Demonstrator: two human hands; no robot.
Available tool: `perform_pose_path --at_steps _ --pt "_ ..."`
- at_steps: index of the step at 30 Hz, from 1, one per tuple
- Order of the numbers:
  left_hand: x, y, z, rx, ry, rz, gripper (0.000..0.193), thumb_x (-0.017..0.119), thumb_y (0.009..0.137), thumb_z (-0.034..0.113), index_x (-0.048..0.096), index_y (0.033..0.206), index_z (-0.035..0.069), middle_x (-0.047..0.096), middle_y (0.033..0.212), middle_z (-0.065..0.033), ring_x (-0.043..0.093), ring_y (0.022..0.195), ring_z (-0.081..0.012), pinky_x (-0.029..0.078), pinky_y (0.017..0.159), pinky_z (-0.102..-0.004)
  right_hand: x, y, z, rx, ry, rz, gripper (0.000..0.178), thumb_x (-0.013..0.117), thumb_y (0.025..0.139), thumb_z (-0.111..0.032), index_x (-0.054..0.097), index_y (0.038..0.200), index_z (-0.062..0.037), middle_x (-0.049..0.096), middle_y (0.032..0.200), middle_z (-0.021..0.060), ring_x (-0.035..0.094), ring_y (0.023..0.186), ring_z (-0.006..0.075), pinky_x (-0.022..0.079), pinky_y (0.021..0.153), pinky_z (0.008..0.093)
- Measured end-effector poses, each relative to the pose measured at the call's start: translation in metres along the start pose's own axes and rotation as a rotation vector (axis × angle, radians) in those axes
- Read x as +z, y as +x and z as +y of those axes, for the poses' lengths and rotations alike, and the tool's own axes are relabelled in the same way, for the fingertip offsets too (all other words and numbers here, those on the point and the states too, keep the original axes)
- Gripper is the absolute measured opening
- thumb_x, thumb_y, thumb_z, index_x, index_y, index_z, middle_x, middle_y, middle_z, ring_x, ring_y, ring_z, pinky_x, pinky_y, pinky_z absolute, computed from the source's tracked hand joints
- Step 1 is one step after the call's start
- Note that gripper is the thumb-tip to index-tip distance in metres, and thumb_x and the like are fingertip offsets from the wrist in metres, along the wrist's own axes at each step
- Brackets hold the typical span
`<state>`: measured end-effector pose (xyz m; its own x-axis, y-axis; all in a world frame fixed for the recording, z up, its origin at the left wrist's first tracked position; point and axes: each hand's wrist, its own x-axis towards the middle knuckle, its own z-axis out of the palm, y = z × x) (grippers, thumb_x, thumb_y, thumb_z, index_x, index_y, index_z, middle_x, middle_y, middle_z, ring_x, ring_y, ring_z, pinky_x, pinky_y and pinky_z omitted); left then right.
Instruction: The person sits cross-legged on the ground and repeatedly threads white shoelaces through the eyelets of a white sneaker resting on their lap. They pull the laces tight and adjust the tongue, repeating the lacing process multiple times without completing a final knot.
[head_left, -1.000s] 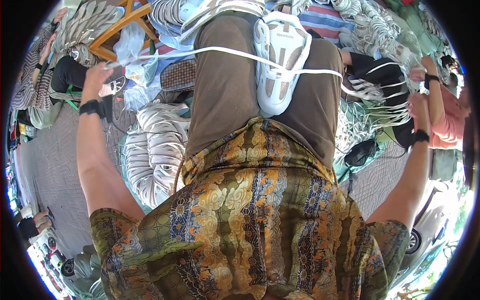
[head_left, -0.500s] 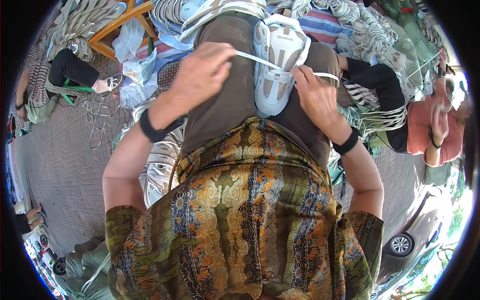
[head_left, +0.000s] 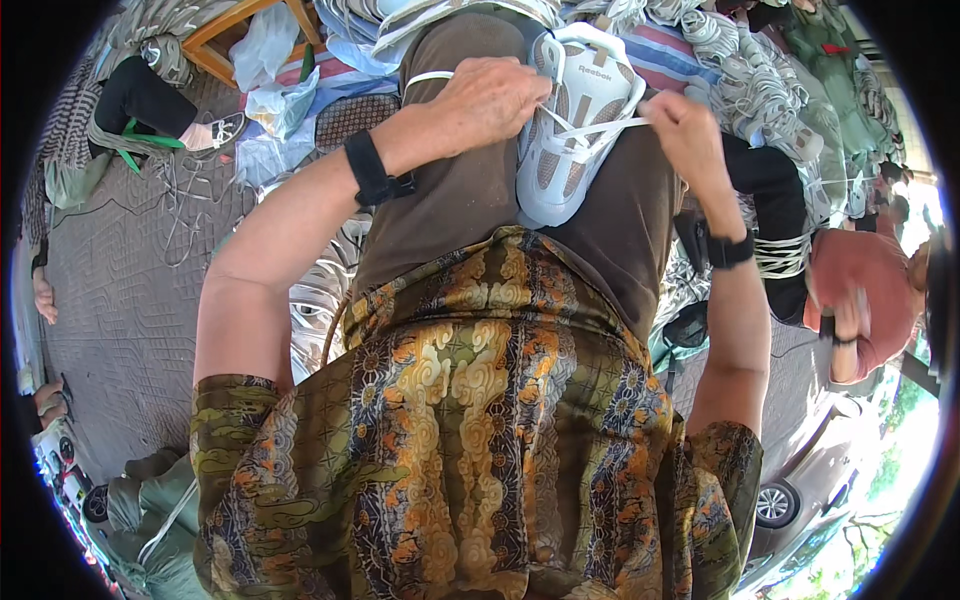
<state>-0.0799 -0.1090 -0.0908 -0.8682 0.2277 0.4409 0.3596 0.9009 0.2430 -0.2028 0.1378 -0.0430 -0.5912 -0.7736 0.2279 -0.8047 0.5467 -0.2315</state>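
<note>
- Since a second ago, when our arms were flung wide with the lace stretched between them, both hands have come in to the shoe (head_left: 575, 120), which lies sole-down on our lap, toe toward us.
- Our left hand (head_left: 490, 100) rests on the shoe's left side, fingers curled shut on the lace (head_left: 600, 128); how firm that grip is, we cannot tell.
- Our right hand (head_left: 685, 125), just right of the shoe, pinches the lace's other end and draws it taut across the eyelets.
- We judge the lacing to be midway: a crossing is being pulled snug. Next we would need to thread an end through the following eyelet, keeping tension.
- Left of the shoe lies a grey quilted mat (head_left: 120, 290); beyond it are heaps of bundled white laces (head_left: 740, 60); to its right sits another person in a red shirt (head_left: 860, 290).
</note>
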Motion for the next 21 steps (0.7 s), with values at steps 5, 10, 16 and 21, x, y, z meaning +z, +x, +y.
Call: perform_pose_path --at_steps 5,10,16,21 --pt "0.005 -0.002 -0.005 0.009 -0.072 0.110 0.005 0.056 0.084 0.010 0.060 0.085 0.007 0.064 0.080 -0.0088 0.062 0.082 -0.0301 0.049 0.073 -0.0441 -0.003 -0.002 0.029 -0.124 -0.338 0.382 0.010 0.062 0.089 -0.013 0.063 0.090 -0.0031 0.063 0.081 0.0097 0.059 0.067 0.0262 0.047 0.061 0.0336" --pt "0.003 -0.003 -0.012 -0.038 -0.122 0.045 0.005 0.056 0.084 0.012 0.060 0.086 0.009 0.064 0.081 -0.0090 0.062 0.083 -0.0317 0.048 0.072 -0.0464 0.020 -0.049 -0.035 -0.075 0.115 0.166 0.007 0.064 0.088 -0.008 0.064 0.093 -0.0032 0.063 0.081 0.0112 0.061 0.068 0.0209 0.048 0.061 0.0303" --pt "0.002 0.003 -0.011 -0.128 -0.174 -0.023 0.009 0.057 0.081 0.012 0.064 0.086 0.010 0.065 0.080 -0.0105 0.063 0.082 -0.0339 0.047 0.070 -0.0484 0.043 -0.034 -0.080 -0.229 0.090 0.119 0.012 0.062 0.082 -0.008 0.062 0.094 -0.0073 0.062 0.079 0.0105 0.063 0.070 0.0308 0.051 0.061 0.0415" --pt "0.005 0.001 -0.016 -0.102 -0.211 -0.011 0.011 0.057 0.081 0.012 0.066 0.087 0.011 0.066 0.081 -0.0109 0.063 0.081 -0.0336 0.047 0.070 -0.0480 0.058 -0.018 -0.084 -0.265 -0.224 0.004 0.011 0.064 0.084 -0.012 0.058 0.090 -0.0054 0.063 0.080 0.0111 0.065 0.074 0.0284 0.051 0.066 0.0385"
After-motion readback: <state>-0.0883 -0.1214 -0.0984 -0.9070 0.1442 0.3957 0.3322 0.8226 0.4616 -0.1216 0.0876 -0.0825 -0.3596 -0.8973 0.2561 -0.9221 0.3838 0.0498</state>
